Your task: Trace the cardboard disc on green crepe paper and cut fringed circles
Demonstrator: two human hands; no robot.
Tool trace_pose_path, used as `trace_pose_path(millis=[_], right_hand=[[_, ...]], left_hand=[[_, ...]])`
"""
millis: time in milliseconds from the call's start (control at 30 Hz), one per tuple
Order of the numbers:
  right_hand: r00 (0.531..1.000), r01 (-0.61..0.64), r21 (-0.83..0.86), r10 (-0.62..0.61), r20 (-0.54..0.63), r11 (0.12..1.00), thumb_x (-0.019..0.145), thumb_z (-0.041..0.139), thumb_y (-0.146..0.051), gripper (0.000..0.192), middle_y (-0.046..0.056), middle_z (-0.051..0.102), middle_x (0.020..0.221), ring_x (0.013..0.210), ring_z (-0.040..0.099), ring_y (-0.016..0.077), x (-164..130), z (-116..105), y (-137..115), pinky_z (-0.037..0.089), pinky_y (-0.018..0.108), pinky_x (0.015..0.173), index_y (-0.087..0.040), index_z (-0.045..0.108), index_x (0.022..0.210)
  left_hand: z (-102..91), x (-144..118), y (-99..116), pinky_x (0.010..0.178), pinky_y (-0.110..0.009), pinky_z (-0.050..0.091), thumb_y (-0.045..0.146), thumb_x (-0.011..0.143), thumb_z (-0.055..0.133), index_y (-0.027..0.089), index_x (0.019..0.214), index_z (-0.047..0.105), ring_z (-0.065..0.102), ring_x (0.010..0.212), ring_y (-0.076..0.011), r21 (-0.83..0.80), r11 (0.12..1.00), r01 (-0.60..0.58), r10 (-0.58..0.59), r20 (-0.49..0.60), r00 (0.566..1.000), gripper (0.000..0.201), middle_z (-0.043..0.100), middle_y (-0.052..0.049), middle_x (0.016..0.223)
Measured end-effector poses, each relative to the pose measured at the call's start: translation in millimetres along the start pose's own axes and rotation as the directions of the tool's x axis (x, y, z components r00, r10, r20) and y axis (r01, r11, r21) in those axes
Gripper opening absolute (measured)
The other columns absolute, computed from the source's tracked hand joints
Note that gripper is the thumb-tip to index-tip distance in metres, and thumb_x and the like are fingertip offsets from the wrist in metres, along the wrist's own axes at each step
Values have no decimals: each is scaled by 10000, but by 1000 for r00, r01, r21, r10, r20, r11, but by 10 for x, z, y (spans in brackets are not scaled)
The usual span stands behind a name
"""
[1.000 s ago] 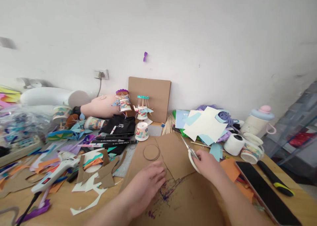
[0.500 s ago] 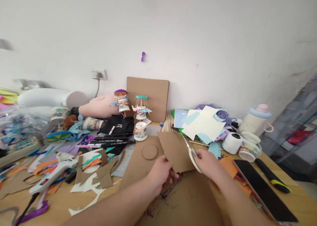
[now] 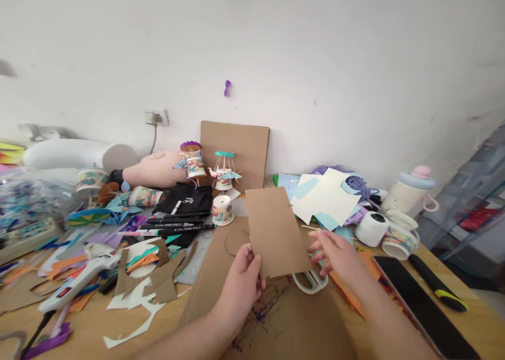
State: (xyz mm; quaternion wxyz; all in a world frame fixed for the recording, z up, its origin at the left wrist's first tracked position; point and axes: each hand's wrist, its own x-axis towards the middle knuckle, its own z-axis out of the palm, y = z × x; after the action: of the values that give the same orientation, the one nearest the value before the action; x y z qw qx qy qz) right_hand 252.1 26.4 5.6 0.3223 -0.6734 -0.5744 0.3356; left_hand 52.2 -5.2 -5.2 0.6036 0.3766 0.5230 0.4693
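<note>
My left hand (image 3: 244,273) pinches the lower left corner of a brown cardboard piece (image 3: 276,231), which is tilted up above a larger cardboard sheet (image 3: 213,276). My right hand (image 3: 335,255) is open with fingers spread, just right of the piece, holding nothing. Below its fingertips lie white-handled scissors (image 3: 311,282); the blades are hidden behind the cardboard piece. A circle outline (image 3: 235,242) shows on the larger sheet, left of the piece, partly covered by it. Dark ink or paint marks stain the sheet near my left hand.
A paper cup (image 3: 223,210) and a small carousel model (image 3: 224,171) stand behind. Left are markers (image 3: 177,226), a glue gun (image 3: 79,281) and paper scraps (image 3: 136,307). To the right are a phone (image 3: 422,302), a black-and-yellow cutter (image 3: 437,283), a thread spool (image 3: 371,228) and a bottle (image 3: 412,191).
My right hand has let go of the scissors, which now lie on the cardboard sheet, and its fingers have opened. The cardboard piece in my left hand has turned more upright.
</note>
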Motion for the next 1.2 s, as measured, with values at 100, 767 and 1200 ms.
trace_pose_path(millis=[100,767,1200], right_hand=[[985,-91,296,43,164,951,802,602,-400,354,34,671,764,503,565,144,-86,-69,-115,377,205,361,-211,613,1102],[977,-97,643,196,-85,760,934,584,-312,312,86,611,1191,980,635,214,1080,-62,-334,555,413,818,-160,572,1207],[896,-295,786,-128,425,543,833,693,-358,349,74,686,1012,848,681,180,-297,561,-359,567,354,767,-217,618,1144]], left_hand=[[-75,96,-116,346,-179,281,448,819,514,201,984,530,474,443,-85,116,990,-77,62,130,990,298,551,31,713],[-693,730,9,1074,-459,366,295,807,570,130,1294,528,502,1263,-313,895,199,-398,301,331,894,516,559,-175,1354],[-608,369,8,1053,-423,411,317,798,664,233,1223,515,504,1249,-269,284,681,-675,533,440,722,458,528,-130,1353]])
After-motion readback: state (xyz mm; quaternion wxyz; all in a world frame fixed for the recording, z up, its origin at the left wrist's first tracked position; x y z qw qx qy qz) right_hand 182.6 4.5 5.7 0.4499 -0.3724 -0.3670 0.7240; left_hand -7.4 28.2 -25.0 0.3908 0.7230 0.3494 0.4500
